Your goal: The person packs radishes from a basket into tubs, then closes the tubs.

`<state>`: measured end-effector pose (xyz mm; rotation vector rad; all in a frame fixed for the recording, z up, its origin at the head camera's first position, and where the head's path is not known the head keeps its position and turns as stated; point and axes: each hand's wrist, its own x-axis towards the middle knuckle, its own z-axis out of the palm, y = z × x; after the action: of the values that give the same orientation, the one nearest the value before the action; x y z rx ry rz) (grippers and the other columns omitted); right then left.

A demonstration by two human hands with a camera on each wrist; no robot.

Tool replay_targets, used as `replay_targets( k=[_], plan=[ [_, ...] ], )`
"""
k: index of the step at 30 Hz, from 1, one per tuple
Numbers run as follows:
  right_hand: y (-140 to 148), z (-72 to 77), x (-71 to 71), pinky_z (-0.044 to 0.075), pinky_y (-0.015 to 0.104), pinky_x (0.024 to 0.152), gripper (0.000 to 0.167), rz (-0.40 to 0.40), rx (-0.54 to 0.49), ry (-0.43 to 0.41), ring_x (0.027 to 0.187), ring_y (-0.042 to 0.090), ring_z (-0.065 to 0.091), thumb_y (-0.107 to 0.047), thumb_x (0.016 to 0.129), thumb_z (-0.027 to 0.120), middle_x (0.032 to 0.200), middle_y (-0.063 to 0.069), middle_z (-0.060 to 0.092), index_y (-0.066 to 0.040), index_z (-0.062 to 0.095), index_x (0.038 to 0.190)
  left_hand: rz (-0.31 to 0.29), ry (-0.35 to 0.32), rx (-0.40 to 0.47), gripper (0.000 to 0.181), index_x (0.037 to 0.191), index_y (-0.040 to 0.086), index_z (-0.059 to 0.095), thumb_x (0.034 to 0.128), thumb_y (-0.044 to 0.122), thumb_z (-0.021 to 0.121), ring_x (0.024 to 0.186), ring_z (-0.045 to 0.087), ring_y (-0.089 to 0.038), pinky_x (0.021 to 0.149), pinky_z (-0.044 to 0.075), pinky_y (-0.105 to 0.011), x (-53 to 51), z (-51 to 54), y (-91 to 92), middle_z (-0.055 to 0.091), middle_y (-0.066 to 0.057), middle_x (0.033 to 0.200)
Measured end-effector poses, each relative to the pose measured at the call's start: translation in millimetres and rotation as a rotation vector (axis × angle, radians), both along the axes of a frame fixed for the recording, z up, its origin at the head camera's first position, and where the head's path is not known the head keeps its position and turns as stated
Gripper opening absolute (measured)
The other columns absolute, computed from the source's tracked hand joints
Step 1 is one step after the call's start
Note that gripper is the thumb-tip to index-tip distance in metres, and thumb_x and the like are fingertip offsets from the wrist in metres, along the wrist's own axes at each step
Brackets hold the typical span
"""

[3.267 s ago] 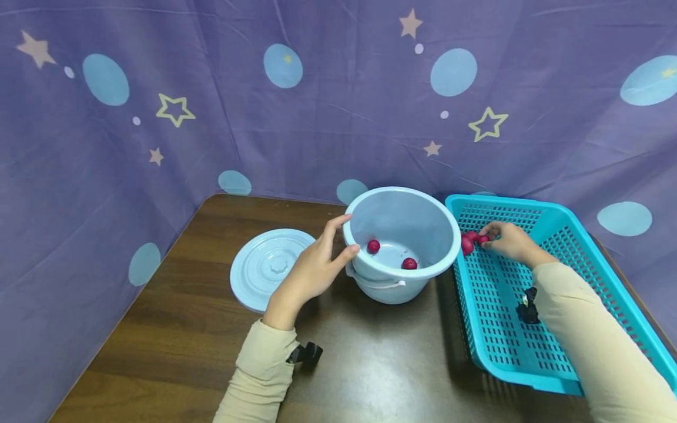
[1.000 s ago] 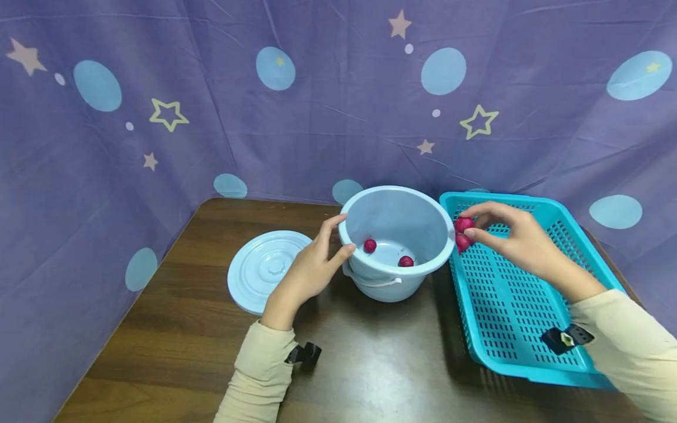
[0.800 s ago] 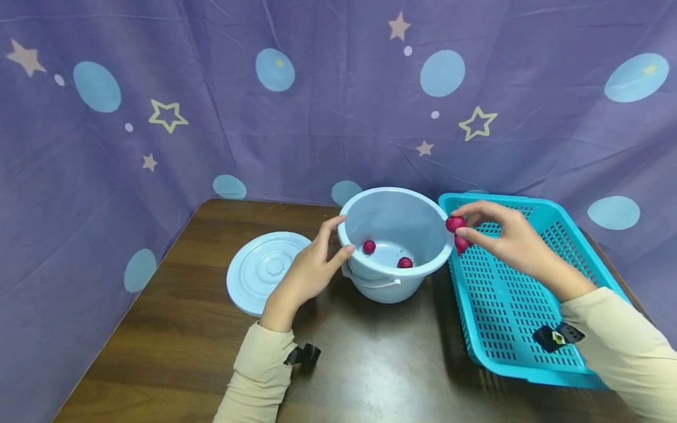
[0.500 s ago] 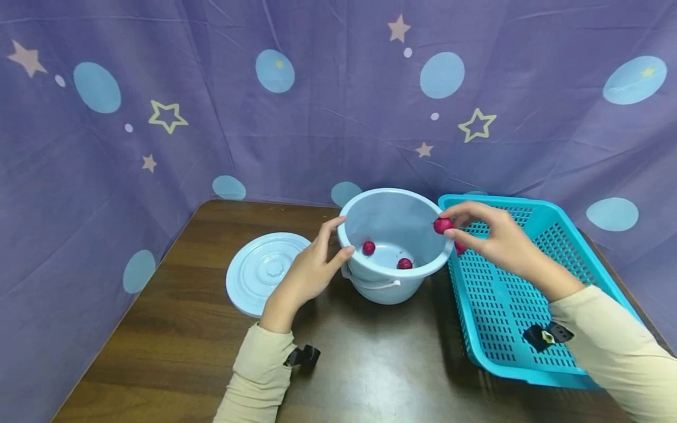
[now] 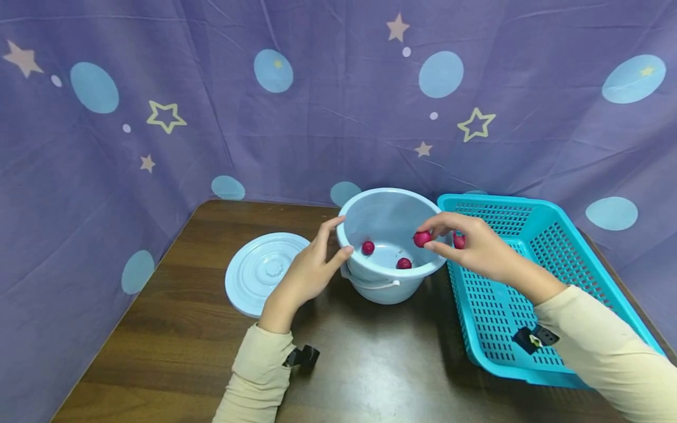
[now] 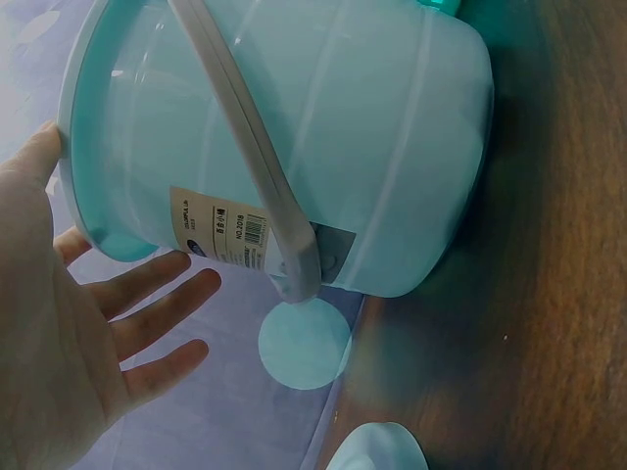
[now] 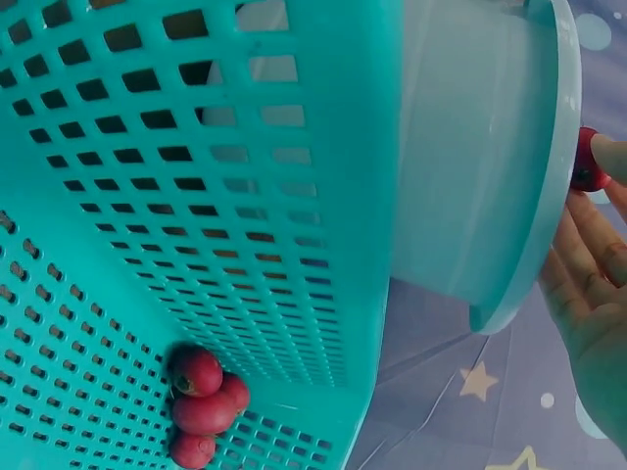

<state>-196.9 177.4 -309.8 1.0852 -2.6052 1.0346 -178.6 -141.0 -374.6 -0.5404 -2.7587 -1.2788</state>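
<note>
Your left forearm (image 5: 258, 370), in cream sleeve (image 5: 267, 346), rises from bottom edge of head view, leaning inward. Your left hand (image 5: 307, 273): thumb and index parted wide, remaining three fingers loosely extended, spread from each other. Your right forearm (image 5: 603, 343), also sleeved, slants in from lower right, wrist bare. Your right hand (image 5: 478, 247): thumb and index bowed into pinch, other fingers loosely extended behind. Both hands angled toward each other, well apart.
</note>
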Motion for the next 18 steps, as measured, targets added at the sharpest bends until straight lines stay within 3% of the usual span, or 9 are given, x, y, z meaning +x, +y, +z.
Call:
replay_targets(
  k=[6,18],
  plan=[
    [-5.4,-3.2,-0.8,0.051,0.033,0.076,0.034,0.042,0.068,0.021,0.098,0.014,0.058,-0.008,0.084,0.079,0.108,-0.009,0.068,-0.015,0.070,0.116,0.005,0.007,-0.008,0.062,0.154,0.041,0.018,0.1001,0.062,0.040,0.127,0.052,-0.028,0.092,0.046,-0.055,-0.3,-0.9,-0.2,0.045,-0.008,0.148],
    [-8.9,-3.9,0.4,0.052,0.046,0.083,0.031,0.021,0.122,-0.064,0.099,0.017,0.058,-0.010,0.087,0.077,0.107,-0.006,0.067,-0.012,0.070,0.117,0.001,0.014,0.001,0.063,0.154,0.040,0.018,0.0999,0.062,0.041,0.126,0.053,-0.027,0.092,0.047,-0.054,0.7,-0.3,0.3,0.046,-0.007,0.147]
  ],
)
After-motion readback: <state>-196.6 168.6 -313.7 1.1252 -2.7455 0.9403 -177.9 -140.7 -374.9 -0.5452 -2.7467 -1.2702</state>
